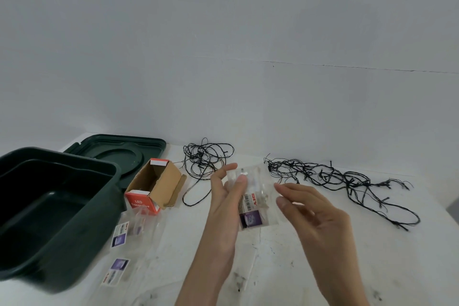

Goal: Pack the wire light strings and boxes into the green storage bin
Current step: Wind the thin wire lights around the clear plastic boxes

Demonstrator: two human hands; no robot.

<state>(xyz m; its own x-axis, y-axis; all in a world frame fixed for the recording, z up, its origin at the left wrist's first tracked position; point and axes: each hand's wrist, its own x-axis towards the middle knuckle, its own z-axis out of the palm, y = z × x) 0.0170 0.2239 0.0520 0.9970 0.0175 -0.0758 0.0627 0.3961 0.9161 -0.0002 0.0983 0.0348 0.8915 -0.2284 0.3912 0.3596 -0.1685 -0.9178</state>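
Centre frame | clear packet (250,196) pinched in left hand (223,196) grip for inspection | right hand (315,208) grip open, empty | green bin (59,238) lower left

Your bin (57,208) looks like dark green plastic with a slight sheen, the box (155,187) is raw brown cardboard with a glossy red print, the packet (250,196) is clear crinkly film, and the table (323,268) is scuffed matt white.

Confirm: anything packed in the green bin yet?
No, the bin shows only its bare dark floor, while the box and both wire strings lie on the table.
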